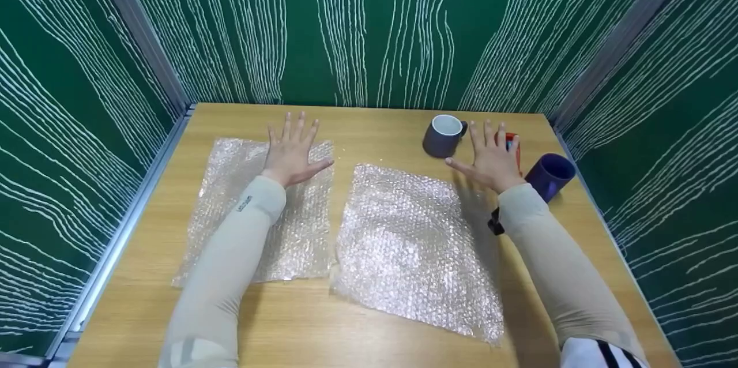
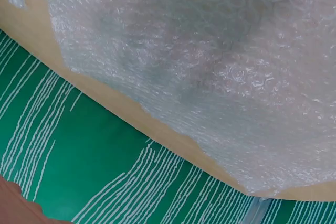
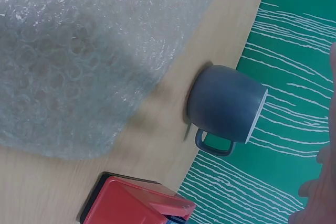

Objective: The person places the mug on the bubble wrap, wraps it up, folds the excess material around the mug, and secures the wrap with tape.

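Left bubble-wrap sheet: this sheet (image 1: 305, 241) lies flat left of the frame's centre on the wooden table (image 1: 300, 327); its longer axis runs up and down the frame, the top leaning slightly right.
Left hand: the hand (image 1: 291, 157) is spread wide over that sheet's upper part, fingers pointing up the frame, thumb to the right, grasping nothing; whether the palm touches the plastic I cannot tell.
Right bubble-wrap sheet: this second sheet (image 1: 409, 247) sits at centre, just beside the first and skewed, longer axis roughly up and down, one corner aimed at the lower right. Both are probably spread side by side so that each is fully within reach.
Grey mug: the mug (image 1: 441, 140) stands upright in the upper right, mouth up, handle to the right.
Right hand: the hand (image 1: 490, 157) is splayed and released, fingers up the frame, thumb towards the grey mug; it appears to hover.
Red object: partly hidden behind those fingers, the object (image 3: 126, 205) shows a black edge in the right wrist view.
Blue mug: the mug (image 1: 545, 177) stands farthest right, mouth up, handle unseen; the group at this side probably keeps off the sheets.
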### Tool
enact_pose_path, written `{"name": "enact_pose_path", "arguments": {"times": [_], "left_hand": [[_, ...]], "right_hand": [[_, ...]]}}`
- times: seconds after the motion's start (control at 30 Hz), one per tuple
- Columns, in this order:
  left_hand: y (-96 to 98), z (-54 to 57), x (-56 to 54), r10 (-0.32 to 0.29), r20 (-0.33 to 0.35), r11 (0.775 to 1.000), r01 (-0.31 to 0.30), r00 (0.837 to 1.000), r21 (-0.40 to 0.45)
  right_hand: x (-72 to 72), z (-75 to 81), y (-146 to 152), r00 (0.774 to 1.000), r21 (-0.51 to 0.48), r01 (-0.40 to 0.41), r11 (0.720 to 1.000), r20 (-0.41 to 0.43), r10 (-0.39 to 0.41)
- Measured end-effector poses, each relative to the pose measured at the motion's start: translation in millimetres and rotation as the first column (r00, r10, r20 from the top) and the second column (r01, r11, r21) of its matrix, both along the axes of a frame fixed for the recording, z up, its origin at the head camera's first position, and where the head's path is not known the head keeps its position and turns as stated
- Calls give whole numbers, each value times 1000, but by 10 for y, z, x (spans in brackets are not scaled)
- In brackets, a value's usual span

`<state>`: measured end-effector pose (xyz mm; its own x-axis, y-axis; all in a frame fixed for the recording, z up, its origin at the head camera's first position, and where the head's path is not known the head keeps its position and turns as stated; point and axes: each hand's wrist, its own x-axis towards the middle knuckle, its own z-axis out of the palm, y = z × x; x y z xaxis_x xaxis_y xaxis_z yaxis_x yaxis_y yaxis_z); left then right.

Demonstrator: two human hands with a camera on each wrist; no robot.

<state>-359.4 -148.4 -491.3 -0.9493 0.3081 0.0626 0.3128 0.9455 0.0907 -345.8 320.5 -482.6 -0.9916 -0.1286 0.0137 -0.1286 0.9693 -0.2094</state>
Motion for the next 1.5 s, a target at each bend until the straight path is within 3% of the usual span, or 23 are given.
{"name": "enact_pose_path", "arguments": {"times": [0.53, 0.93, 1.5], "left_hand": [[32, -79, 59, -17, 20, 1000, 16, 1000, 18], [90, -71, 106, -36, 10, 999, 36, 999, 33], [218, -233, 167, -43, 5, 999, 43, 999, 9]], "right_hand": [[100, -88, 26, 1000, -4, -4, 1000, 12, 4], [137, -108, 48, 999, -40, 2, 999, 40, -1], [258, -141, 34, 999, -12, -4, 1000, 43, 5]]}}
